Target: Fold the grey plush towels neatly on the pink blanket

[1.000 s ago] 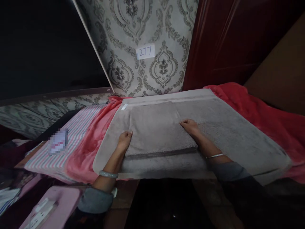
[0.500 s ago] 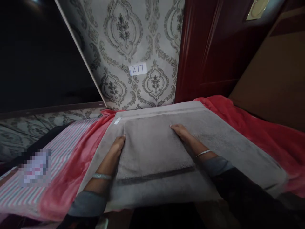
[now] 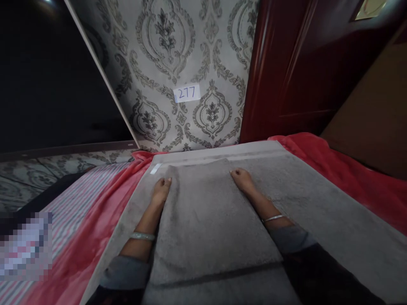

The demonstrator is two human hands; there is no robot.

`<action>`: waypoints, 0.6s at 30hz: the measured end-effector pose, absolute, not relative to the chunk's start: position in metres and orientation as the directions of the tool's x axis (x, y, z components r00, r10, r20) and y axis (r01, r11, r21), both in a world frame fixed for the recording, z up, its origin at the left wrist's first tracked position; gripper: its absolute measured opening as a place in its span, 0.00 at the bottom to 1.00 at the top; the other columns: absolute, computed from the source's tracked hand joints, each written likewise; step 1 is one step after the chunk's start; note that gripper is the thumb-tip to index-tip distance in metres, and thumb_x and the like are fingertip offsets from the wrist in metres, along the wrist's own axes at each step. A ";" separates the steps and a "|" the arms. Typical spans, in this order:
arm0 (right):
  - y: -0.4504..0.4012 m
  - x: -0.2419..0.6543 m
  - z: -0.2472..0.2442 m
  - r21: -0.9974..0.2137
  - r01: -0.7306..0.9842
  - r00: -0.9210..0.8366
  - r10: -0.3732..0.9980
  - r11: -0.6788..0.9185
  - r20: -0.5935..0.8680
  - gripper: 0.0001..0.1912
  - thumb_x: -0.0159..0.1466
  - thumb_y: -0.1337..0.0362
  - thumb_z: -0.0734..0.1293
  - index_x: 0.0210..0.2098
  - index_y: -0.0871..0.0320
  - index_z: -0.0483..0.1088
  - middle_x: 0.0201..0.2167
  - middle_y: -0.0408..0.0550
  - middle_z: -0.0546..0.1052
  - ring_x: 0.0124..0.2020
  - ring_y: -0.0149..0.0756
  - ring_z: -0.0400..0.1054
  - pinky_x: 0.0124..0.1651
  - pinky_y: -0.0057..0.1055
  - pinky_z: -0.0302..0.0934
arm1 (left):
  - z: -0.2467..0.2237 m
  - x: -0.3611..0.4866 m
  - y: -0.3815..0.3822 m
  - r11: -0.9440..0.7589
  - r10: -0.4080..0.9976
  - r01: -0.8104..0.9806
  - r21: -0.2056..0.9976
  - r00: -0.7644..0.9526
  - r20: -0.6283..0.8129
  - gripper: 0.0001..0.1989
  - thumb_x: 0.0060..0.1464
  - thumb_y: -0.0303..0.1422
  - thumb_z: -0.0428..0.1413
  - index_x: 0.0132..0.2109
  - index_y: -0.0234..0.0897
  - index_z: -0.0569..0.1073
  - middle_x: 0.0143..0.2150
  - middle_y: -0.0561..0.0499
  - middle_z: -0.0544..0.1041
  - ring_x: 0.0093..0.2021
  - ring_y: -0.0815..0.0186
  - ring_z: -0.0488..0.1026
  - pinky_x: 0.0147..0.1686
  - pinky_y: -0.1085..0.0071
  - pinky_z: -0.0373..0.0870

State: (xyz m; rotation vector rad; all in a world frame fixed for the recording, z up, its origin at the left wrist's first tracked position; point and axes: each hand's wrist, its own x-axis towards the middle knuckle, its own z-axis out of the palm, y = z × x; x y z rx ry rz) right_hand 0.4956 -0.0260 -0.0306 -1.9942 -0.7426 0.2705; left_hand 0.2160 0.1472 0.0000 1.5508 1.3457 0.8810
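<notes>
A large grey towel (image 3: 318,212) lies spread over a red blanket (image 3: 359,178). A folded layer of the same grey towel (image 3: 203,216) sits on top of it, in the middle. My left hand (image 3: 161,189) is at the far left corner of that folded layer, fingers on its edge. My right hand (image 3: 242,180) is at the far right corner, fingers curled onto the edge. Both forearms run along the sides of the fold, with a bangle on each wrist. A small white label (image 3: 155,168) shows at the towel's far left corner.
A striped pink and grey cloth (image 3: 79,199) lies left of the red blanket. Patterned wallpaper with a paper tag reading 277 (image 3: 187,93) stands just behind. A dark red door (image 3: 292,67) is at the right and a dark panel (image 3: 47,76) at the left.
Both hands have slid along the sides of the folded layer from its middle to its far corners. The camera has moved in closer and lower over the towel.
</notes>
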 end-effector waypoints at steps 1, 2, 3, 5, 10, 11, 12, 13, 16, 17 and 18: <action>-0.026 0.497 -0.033 -0.834 0.414 0.795 0.591 -0.366 0.136 0.14 0.57 0.61 0.64 0.17 0.55 0.63 0.21 0.45 0.71 0.30 0.37 0.66 0.33 0.29 0.54 | -0.001 0.215 0.149 -0.064 0.988 0.406 0.912 0.156 0.000 0.09 0.49 0.36 0.58 0.26 0.40 0.67 0.24 0.53 0.71 0.43 0.55 0.75 0.44 0.64 0.70; -0.026 0.498 -0.035 -0.820 0.433 0.798 0.582 -0.374 0.156 0.13 0.57 0.61 0.64 0.18 0.55 0.63 0.21 0.45 0.71 0.30 0.37 0.65 0.33 0.29 0.54 | -0.002 0.215 0.150 -0.093 0.988 0.441 0.892 0.153 0.027 0.09 0.48 0.36 0.58 0.26 0.41 0.66 0.24 0.53 0.71 0.44 0.54 0.75 0.45 0.64 0.69; -0.025 0.499 -0.037 -0.808 0.448 0.799 0.576 -0.382 0.171 0.13 0.57 0.61 0.65 0.18 0.54 0.63 0.21 0.45 0.71 0.30 0.37 0.65 0.33 0.29 0.53 | -0.002 0.214 0.151 -0.114 0.987 0.471 0.875 0.154 0.046 0.09 0.47 0.35 0.58 0.25 0.41 0.65 0.25 0.53 0.71 0.45 0.54 0.74 0.46 0.64 0.69; -0.025 0.500 -0.040 -0.789 0.470 0.799 0.570 -0.396 0.190 0.12 0.57 0.61 0.65 0.19 0.54 0.63 0.22 0.46 0.72 0.30 0.37 0.64 0.34 0.30 0.53 | -0.003 0.214 0.152 -0.145 0.984 0.512 0.846 0.161 0.071 0.09 0.46 0.34 0.58 0.25 0.42 0.64 0.27 0.51 0.72 0.46 0.53 0.73 0.47 0.63 0.67; -0.028 0.498 -0.040 -0.781 0.486 0.787 0.586 -0.393 0.194 0.12 0.59 0.60 0.64 0.21 0.55 0.66 0.25 0.49 0.74 0.31 0.38 0.66 0.36 0.31 0.55 | 0.002 0.212 0.145 -0.168 0.976 0.544 0.822 0.208 0.062 0.09 0.50 0.35 0.55 0.25 0.42 0.64 0.31 0.46 0.76 0.49 0.51 0.74 0.50 0.60 0.67; -0.029 0.497 -0.038 -0.785 0.484 0.781 0.595 -0.387 0.189 0.13 0.60 0.60 0.63 0.21 0.55 0.66 0.26 0.49 0.75 0.32 0.39 0.67 0.37 0.31 0.56 | 0.004 0.210 0.143 -0.163 0.972 0.538 0.827 0.229 0.043 0.10 0.51 0.36 0.54 0.25 0.41 0.66 0.31 0.46 0.77 0.49 0.51 0.74 0.50 0.60 0.68; -0.031 0.497 -0.036 -0.791 0.481 0.775 0.605 -0.379 0.182 0.14 0.61 0.59 0.62 0.20 0.55 0.66 0.26 0.49 0.75 0.32 0.39 0.67 0.37 0.31 0.57 | 0.007 0.208 0.140 -0.156 0.967 0.529 0.834 0.254 0.020 0.10 0.53 0.37 0.54 0.25 0.41 0.68 0.31 0.46 0.78 0.48 0.51 0.75 0.49 0.60 0.69; -0.033 0.496 -0.032 -0.798 0.477 0.768 0.617 -0.369 0.174 0.15 0.62 0.58 0.61 0.20 0.55 0.66 0.26 0.50 0.75 0.33 0.39 0.68 0.38 0.31 0.58 | 0.010 0.206 0.136 -0.149 0.960 0.517 0.843 0.281 -0.002 0.11 0.54 0.39 0.53 0.27 0.40 0.70 0.32 0.46 0.78 0.47 0.52 0.76 0.48 0.60 0.70; -0.047 0.490 -0.024 -0.826 0.456 0.740 0.656 -0.331 0.146 0.18 0.65 0.57 0.58 0.22 0.56 0.69 0.28 0.50 0.78 0.36 0.41 0.70 0.40 0.31 0.61 | 0.019 0.194 0.121 -0.041 0.931 0.419 0.907 0.346 -0.118 0.14 0.52 0.44 0.57 0.34 0.37 0.76 0.34 0.45 0.81 0.44 0.54 0.78 0.46 0.60 0.73; -0.056 0.487 -0.022 -0.834 0.450 0.731 0.667 -0.319 0.140 0.18 0.65 0.56 0.58 0.24 0.56 0.71 0.31 0.50 0.79 0.37 0.41 0.71 0.40 0.31 0.62 | 0.020 0.189 0.114 0.014 0.915 0.378 0.926 0.368 -0.165 0.16 0.49 0.45 0.60 0.37 0.36 0.77 0.35 0.44 0.82 0.44 0.53 0.79 0.46 0.59 0.74; -0.065 0.482 -0.022 -0.845 0.439 0.721 0.681 -0.305 0.128 0.18 0.66 0.56 0.57 0.27 0.56 0.72 0.33 0.50 0.80 0.38 0.41 0.72 0.41 0.32 0.63 | 0.020 0.182 0.105 0.068 0.894 0.331 0.941 0.399 -0.205 0.20 0.46 0.45 0.63 0.40 0.35 0.78 0.37 0.43 0.82 0.44 0.52 0.79 0.47 0.58 0.75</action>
